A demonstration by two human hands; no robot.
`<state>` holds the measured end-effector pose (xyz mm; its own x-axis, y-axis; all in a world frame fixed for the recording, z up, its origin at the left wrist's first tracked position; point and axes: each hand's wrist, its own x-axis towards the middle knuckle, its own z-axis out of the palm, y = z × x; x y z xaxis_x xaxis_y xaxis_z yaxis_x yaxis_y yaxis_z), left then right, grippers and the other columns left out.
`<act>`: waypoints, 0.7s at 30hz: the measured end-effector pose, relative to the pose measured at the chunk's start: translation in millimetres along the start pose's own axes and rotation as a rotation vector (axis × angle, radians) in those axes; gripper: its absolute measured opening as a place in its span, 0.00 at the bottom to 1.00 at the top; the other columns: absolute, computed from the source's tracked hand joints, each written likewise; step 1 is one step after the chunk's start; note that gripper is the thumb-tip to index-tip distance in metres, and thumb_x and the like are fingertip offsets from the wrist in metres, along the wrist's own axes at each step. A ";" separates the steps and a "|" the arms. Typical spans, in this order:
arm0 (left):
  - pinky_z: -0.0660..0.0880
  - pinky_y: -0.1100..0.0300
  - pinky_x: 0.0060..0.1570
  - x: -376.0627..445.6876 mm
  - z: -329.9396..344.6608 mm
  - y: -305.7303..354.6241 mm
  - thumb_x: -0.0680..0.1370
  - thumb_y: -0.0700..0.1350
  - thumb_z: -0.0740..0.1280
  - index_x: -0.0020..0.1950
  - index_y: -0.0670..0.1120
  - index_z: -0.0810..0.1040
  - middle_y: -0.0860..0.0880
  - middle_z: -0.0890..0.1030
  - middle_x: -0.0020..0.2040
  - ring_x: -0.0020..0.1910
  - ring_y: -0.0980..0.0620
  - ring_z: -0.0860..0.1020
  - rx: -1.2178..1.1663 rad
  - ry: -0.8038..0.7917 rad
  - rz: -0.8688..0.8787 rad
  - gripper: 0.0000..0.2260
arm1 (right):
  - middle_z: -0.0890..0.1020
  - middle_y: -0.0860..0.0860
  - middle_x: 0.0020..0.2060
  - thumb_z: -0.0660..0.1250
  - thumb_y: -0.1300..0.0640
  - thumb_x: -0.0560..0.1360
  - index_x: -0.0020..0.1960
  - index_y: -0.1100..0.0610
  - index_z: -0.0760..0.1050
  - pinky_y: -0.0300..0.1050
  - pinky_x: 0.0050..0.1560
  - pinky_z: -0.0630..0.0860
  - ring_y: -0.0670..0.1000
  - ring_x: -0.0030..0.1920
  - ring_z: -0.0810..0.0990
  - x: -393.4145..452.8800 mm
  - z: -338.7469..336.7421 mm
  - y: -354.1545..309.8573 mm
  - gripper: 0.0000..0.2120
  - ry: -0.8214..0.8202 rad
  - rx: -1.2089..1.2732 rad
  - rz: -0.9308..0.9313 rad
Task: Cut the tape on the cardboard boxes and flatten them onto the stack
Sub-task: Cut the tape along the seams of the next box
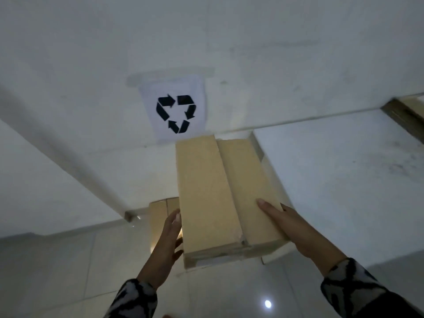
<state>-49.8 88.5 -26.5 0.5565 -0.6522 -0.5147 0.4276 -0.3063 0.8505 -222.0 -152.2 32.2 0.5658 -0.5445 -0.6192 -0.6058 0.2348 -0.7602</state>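
Cardboard box, plain tan and matte, which we hold between both hands above a glossy pale tiled floor. Its shape is long and rectangular, and its top is formed by two narrow flaps: the left flap sits slightly higher than the right one, so a shallow step runs lengthwise down the middle. At the near end we see stacked raw edges of board and a small tear at the corner where the flaps meet.

Our left hand lies against the box's left side wall, fingers straight and close together, thumb up near the top edge; this grip is spread flat and not curled. Our right hand rests on the right flap and the box's right edge, its fingers extended along the board, likewise flat and pressing. Both wrists emerge from sleeves of soft fabric with a black-and-white blotched pattern.

Behind and below the box, just left of it, a second piece of cardboard stands on the floor against the wall. On the smooth white wall a white paper sheet bears a black recycling symbol of three bent arrows, and clear tape fastens its top edge. Another brown cardboard edge enters at far right. A round light reflection shines on the tiles
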 end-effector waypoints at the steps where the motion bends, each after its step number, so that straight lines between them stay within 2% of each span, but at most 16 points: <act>1: 0.69 0.42 0.68 -4.5 26.7 1.3 0.72 0.76 0.57 0.71 0.68 0.65 0.59 0.74 0.69 0.68 0.50 0.73 0.007 -0.032 0.006 0.30 | 0.82 0.46 0.55 0.68 0.31 0.66 0.65 0.49 0.73 0.44 0.54 0.77 0.49 0.54 0.81 -10.3 -25.4 5.6 0.33 0.006 0.004 -0.014; 3: 0.70 0.43 0.68 -15.3 84.6 3.1 0.72 0.77 0.56 0.72 0.68 0.65 0.60 0.74 0.69 0.67 0.52 0.74 0.015 -0.063 0.029 0.31 | 0.82 0.47 0.54 0.68 0.32 0.68 0.64 0.49 0.73 0.43 0.49 0.77 0.50 0.53 0.81 -30.9 -78.5 17.4 0.31 0.036 0.015 -0.037; 5: 0.71 0.47 0.65 -27.3 143.9 4.8 0.72 0.77 0.56 0.72 0.67 0.66 0.59 0.75 0.68 0.65 0.53 0.76 0.028 -0.079 0.042 0.31 | 0.82 0.49 0.53 0.68 0.32 0.68 0.64 0.51 0.74 0.46 0.49 0.78 0.52 0.52 0.82 -51.4 -133.2 33.1 0.32 0.081 0.016 -0.047; 7: 0.74 0.54 0.57 -36.2 195.7 7.4 0.69 0.79 0.58 0.70 0.65 0.70 0.51 0.78 0.62 0.55 0.53 0.78 0.026 -0.057 0.018 0.34 | 0.83 0.51 0.54 0.68 0.32 0.68 0.65 0.53 0.74 0.50 0.52 0.79 0.54 0.51 0.82 -64.5 -181.0 44.8 0.33 0.118 -0.001 -0.049; 8: 0.75 0.53 0.54 -38.6 217.9 8.6 0.67 0.80 0.59 0.69 0.63 0.71 0.44 0.78 0.61 0.53 0.51 0.77 0.021 -0.043 -0.005 0.35 | 0.82 0.52 0.53 0.68 0.32 0.69 0.65 0.54 0.75 0.51 0.52 0.79 0.55 0.51 0.82 -68.0 -202.5 48.3 0.33 0.137 -0.010 -0.055; 9: 0.76 0.50 0.56 -40.0 238.9 11.4 0.65 0.80 0.61 0.68 0.62 0.73 0.40 0.77 0.62 0.53 0.48 0.77 0.018 -0.035 -0.023 0.36 | 0.82 0.52 0.53 0.68 0.33 0.70 0.65 0.54 0.75 0.51 0.51 0.78 0.54 0.50 0.82 -69.9 -222.4 49.7 0.32 0.157 -0.023 -0.073; 11: 0.74 0.44 0.62 -39.3 273.4 15.3 0.64 0.79 0.64 0.68 0.60 0.73 0.42 0.79 0.63 0.56 0.45 0.78 -0.002 -0.023 -0.038 0.38 | 0.82 0.51 0.52 0.66 0.33 0.71 0.64 0.53 0.76 0.52 0.51 0.78 0.53 0.49 0.81 -68.1 -255.2 51.8 0.31 0.196 -0.067 -0.128; 14: 0.74 0.46 0.59 -25.7 314.2 23.2 0.66 0.77 0.64 0.68 0.58 0.74 0.45 0.82 0.59 0.56 0.43 0.79 -0.023 -0.042 -0.016 0.36 | 0.83 0.48 0.52 0.64 0.28 0.69 0.63 0.49 0.78 0.56 0.55 0.80 0.52 0.49 0.82 -55.9 -297.1 53.5 0.33 0.230 -0.140 -0.211; 16: 0.74 0.50 0.51 -7.8 339.6 29.2 0.69 0.77 0.62 0.67 0.55 0.76 0.42 0.83 0.50 0.45 0.45 0.77 -0.015 -0.085 0.019 0.35 | 0.83 0.47 0.53 0.63 0.26 0.67 0.64 0.48 0.77 0.54 0.54 0.80 0.51 0.49 0.83 -43.1 -324.6 54.2 0.34 0.243 -0.163 -0.229; 18: 0.80 0.56 0.47 13.3 366.6 36.3 0.72 0.75 0.58 0.68 0.51 0.76 0.51 0.80 0.38 0.34 0.54 0.75 -0.031 -0.140 0.031 0.36 | 0.82 0.46 0.53 0.64 0.28 0.70 0.65 0.47 0.77 0.49 0.51 0.80 0.49 0.49 0.82 -29.8 -352.6 54.1 0.32 0.248 -0.162 -0.245; 20: 0.76 0.59 0.40 37.3 393.7 41.5 0.70 0.77 0.58 0.68 0.53 0.77 0.53 0.79 0.38 0.34 0.54 0.75 -0.034 -0.194 -0.004 0.37 | 0.82 0.45 0.52 0.64 0.30 0.72 0.65 0.47 0.76 0.44 0.46 0.78 0.47 0.49 0.81 -16.3 -383.2 52.9 0.29 0.277 -0.170 -0.244; 21: 0.74 0.57 0.44 46.3 408.2 45.6 0.68 0.78 0.59 0.68 0.56 0.77 0.50 0.81 0.44 0.39 0.50 0.76 -0.027 -0.213 -0.020 0.37 | 0.82 0.44 0.52 0.64 0.31 0.72 0.65 0.47 0.76 0.43 0.45 0.77 0.47 0.49 0.81 -10.6 -399.3 54.1 0.28 0.284 -0.174 -0.238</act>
<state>-295.4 -238.8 32.7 0.3862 -0.7788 -0.4943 0.4574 -0.3037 0.8358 -484.2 -455.3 76.3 0.5392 -0.7739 -0.3322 -0.5761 -0.0511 -0.8158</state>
